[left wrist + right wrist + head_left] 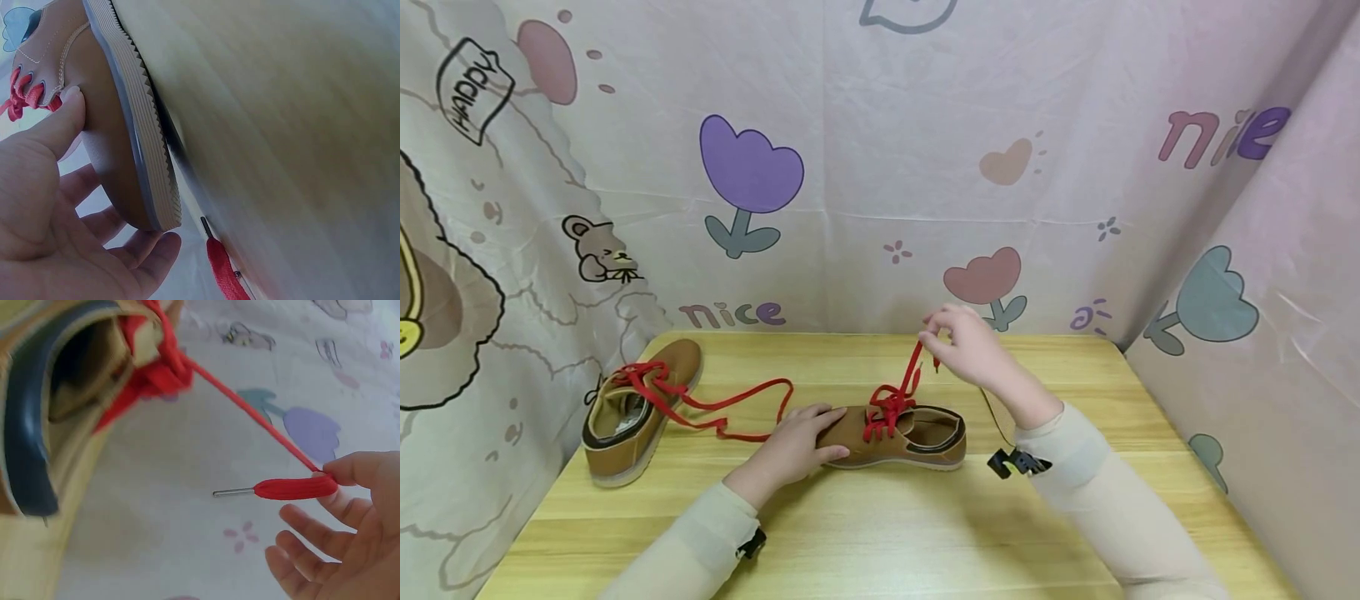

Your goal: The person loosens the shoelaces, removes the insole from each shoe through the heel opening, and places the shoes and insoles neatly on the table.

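A brown shoe (859, 446) lies on the table, toe to the left and heel to the right. My left hand (797, 446) holds its toe end, thumb on one side and fingers round the other, as the left wrist view shows. Above the shoe, my right hand (966, 346) pinches a red shoelace (256, 415) between thumb and forefinger. The lace runs taut from a bow-like tangle (891, 402) over the eyelets. Its end, with a metal tip (234, 492), hangs free past the fingers. How the tangle is tied cannot be made out.
A second brown shoe (681, 362) stands at the table's left edge, its long red lace (741, 396) trailing toward my left hand. A thin flat piece (996, 414) lies partly hidden behind my right wrist. Printed curtains (880, 167) enclose the wooden table (880, 533).
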The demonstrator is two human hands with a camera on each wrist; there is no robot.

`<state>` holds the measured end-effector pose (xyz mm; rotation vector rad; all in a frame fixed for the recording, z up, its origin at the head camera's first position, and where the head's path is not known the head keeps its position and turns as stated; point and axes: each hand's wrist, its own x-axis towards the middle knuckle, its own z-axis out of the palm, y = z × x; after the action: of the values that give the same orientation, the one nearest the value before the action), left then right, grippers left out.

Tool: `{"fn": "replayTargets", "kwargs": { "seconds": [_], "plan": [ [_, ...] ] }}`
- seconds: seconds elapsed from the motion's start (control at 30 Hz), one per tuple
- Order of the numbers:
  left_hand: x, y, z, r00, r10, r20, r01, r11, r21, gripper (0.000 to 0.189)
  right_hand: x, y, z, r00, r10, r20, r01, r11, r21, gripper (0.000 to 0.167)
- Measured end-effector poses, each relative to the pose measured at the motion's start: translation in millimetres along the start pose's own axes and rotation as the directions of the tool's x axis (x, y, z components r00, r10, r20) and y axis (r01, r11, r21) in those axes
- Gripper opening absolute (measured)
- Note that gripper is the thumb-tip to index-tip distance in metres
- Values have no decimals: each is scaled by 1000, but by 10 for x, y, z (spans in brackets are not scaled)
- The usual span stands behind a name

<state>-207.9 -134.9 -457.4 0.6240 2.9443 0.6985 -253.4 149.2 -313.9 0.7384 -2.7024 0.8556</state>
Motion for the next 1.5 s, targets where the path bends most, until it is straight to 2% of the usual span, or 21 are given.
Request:
{"fn": "replayTargets", "kwargs": {
  "seconds": [0.2, 0.33, 0.47, 0.63, 0.77, 0.93, 1.17, 1.37, 1.5],
  "plan": [
    [10, -8, 4, 1000, -3, 3, 3, 1000, 6, 66, 220, 127, -168, 994, 49, -99, -36, 990, 135, 22],
    [10, -16, 14, 1000, -2, 1, 2, 1000, 1, 66, 391, 254, -181, 981, 109, -160, -78, 979, 187, 23],
    [7, -18, 24, 1000, -5, -4, 5, 1000, -3, 65, 491, 427, -79, 979, 183, -90, -171, 976, 133, 26],
    [4, -7, 33, 1000, -4, -3, 4, 1000, -3, 66, 428, 598, 134, 969, 245, 33, -246, 969, 29, 27],
    [5, 3, 23, 1000, -4, -2, 4, 1000, -6, 66, 335, 596, 264, 976, 199, 88, -202, 979, 17, 24],
    [11, -2, 15, 1000, -6, 0, 6, 1000, -5, 66, 237, 438, 310, 982, 113, 153, -114, 993, -5, 20],
    [9, 2, 9, 1000, -9, 0, 9, 1000, -9, 66, 119, 291, 369, 961, 24, 277, -14, 999, -37, 15],
    [8, 8, 5, 1000, -5, -4, 5, 1000, -6, 66, 55, 224, 432, 948, -52, 313, 73, 996, -57, 12],
    [4, 18, 0, 1000, -5, -7, 5, 1000, -8, 65, 13, 167, 460, 932, -112, 345, 135, 990, -42, 11]
  ]
}}
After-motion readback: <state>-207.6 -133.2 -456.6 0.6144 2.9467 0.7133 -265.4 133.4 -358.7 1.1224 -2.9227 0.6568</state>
